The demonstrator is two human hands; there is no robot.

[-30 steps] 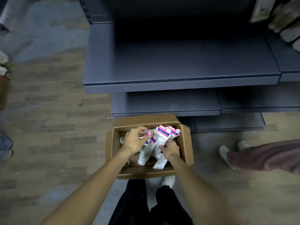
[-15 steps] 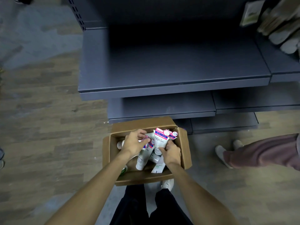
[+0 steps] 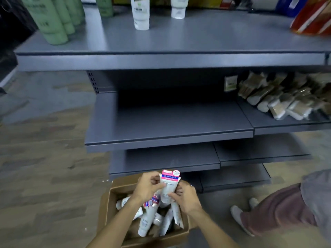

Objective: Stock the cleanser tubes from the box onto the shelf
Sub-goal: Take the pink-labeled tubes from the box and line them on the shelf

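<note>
A brown cardboard box sits on the floor in front of the grey shelving, with several white cleanser tubes lying loose inside. Above the box both hands hold up white tubes with pink and blue tops. My right hand grips the tallest tube from the right. My left hand holds it from the left, with more pink-topped tubes bunched under its fingers. The middle shelf is bare.
The top shelf carries green tubes at the left, white tubes in the middle and a red pack at the right. Wrapped packets fill the right shelf. Another person's leg and shoe stand at the right.
Both hands have lifted the pink-topped tubes up out of the box. My view has tilted upward, bringing the top shelf and its products into sight.
</note>
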